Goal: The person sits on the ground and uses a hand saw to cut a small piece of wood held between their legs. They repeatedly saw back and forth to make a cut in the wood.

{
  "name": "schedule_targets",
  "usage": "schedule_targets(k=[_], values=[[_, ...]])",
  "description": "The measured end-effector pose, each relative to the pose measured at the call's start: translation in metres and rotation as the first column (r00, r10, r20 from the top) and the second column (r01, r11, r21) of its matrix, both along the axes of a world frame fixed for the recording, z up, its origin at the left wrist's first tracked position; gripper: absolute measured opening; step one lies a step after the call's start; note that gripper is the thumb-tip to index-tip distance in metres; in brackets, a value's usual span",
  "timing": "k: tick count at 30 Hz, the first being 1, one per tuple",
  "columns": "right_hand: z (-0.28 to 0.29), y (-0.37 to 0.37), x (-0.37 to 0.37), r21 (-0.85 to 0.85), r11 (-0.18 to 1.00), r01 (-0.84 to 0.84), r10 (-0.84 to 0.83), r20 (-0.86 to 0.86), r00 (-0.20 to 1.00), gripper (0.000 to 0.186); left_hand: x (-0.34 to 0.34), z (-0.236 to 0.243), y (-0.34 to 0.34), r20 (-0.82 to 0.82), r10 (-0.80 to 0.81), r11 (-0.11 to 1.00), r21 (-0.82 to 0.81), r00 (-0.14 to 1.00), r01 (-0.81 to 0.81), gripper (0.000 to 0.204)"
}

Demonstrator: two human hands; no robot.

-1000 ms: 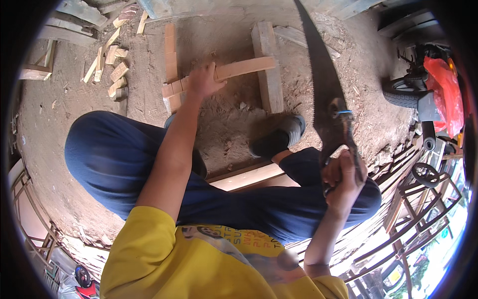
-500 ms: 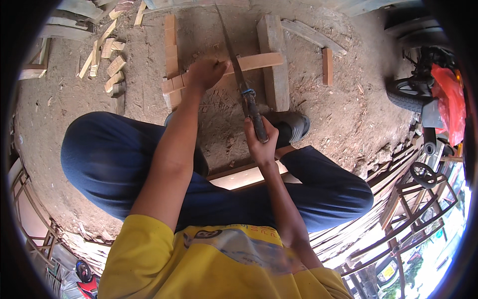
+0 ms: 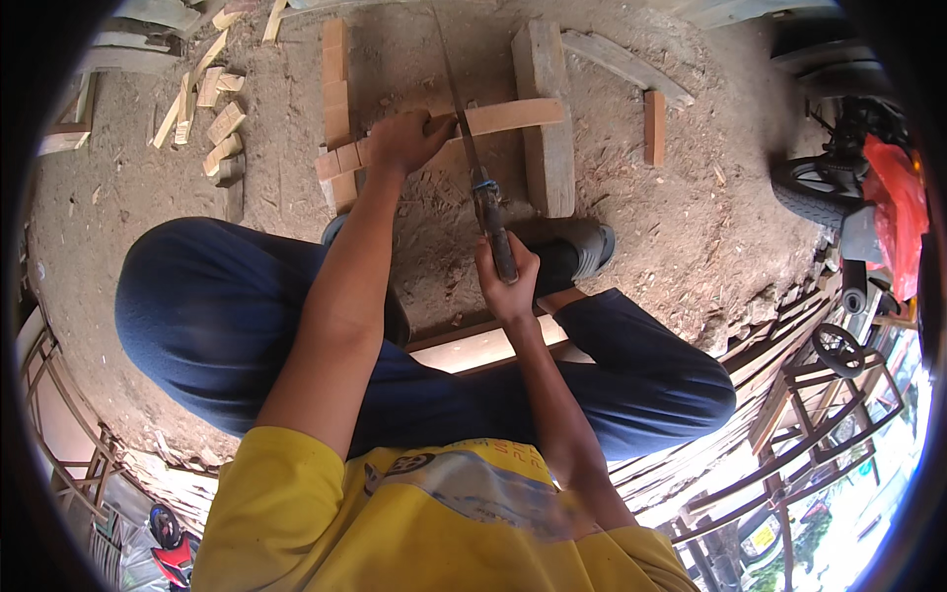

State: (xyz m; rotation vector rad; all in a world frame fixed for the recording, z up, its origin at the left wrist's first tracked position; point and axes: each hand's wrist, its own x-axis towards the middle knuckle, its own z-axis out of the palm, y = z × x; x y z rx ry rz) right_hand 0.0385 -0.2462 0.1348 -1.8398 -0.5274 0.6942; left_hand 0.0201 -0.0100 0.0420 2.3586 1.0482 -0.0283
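Observation:
A light brown wooden strip (image 3: 515, 113) lies across a row of reddish wood pieces (image 3: 335, 54) on the left and a weathered grey timber beam (image 3: 546, 168) on the right. My left hand (image 3: 400, 143) grips this strip left of the saw, its thumb beside the blade (image 3: 466, 138). My right hand (image 3: 505, 276) is closed on the dark saw handle (image 3: 493, 222), below the strip. The long blade crosses the strip and points away from me. My legs in dark trousers (image 3: 207, 316) are bent, and a dark shoe (image 3: 582, 252) is near the beam.
Several pale offcuts (image 3: 225, 123) lie at the left. A grey board (image 3: 621, 64) and a short reddish block (image 3: 654, 126) are right of the beam. A vehicle's wheel (image 3: 817, 183) and a red plastic bag (image 3: 893, 217) are at the far right. Stacked slats (image 3: 764, 335) lie lower right.
From one second ago, my right hand has swung the saw leftward, from upright beside the beam to across the strip, uncovering the reddish block. My left hand stays on the strip.

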Motion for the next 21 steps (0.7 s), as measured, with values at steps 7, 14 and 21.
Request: schedule_targets(k=[7, 14, 21], values=[[-0.006, -0.001, 0.007, 0.000, 0.999, -0.038, 0.038, -0.010, 0.999, 0.020, 0.001, -0.001, -0.001, -0.003, -0.017, 1.000, 0.026, 1.000, 0.017, 0.064], [-0.011, -0.022, -0.003, -0.048, 0.996, -0.078, 0.079, 0.027, 0.997, 0.014, 0.000, 0.002, 0.000, -0.016, -0.017, 1.000, 0.023, 1.000, 0.017, 0.062], [-0.016, -0.004, 0.011, 0.014, 0.998, -0.066, 0.066, -0.054, 0.996, 0.020, -0.001, -0.003, -0.001, 0.025, -0.027, 0.999, 0.035, 0.999, 0.026, 0.057]])
